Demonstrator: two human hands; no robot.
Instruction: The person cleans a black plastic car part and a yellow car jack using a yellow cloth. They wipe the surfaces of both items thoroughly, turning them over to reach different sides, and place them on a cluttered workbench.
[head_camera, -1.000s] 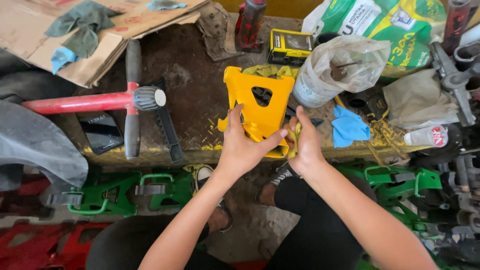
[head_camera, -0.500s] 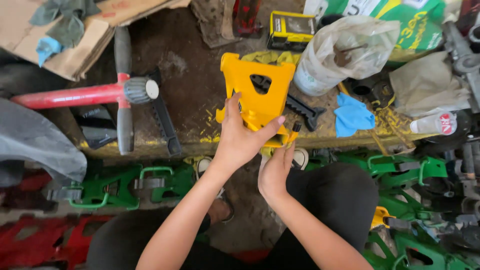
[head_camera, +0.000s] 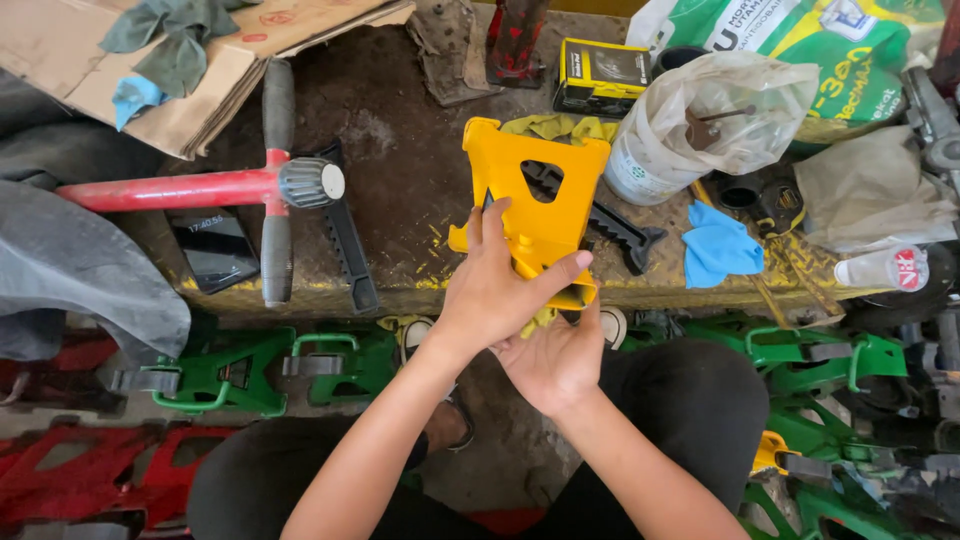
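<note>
Since the earlier frame, right hand (head_camera: 556, 360) has shifted beneath the yellow stand (head_camera: 535, 205), palm up, cupping its base at the bench edge. Left hand (head_camera: 497, 290) clasps its face. Behind: yellow-black box (head_camera: 602, 75), green-white sack (head_camera: 800, 45), white bagged tub (head_camera: 700, 125).

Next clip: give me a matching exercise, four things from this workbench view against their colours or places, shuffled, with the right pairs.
Things:
1. stand
2. crumpled cloth
3. long handle
4. small box

Descriptions:
A. red, lying at the left of the bench
B. yellow, gripped by the left hand and right hand
C. black and yellow, at the back of the bench
D. blue, right of the stand

Pairs: 1-B, 2-D, 3-A, 4-C
</note>
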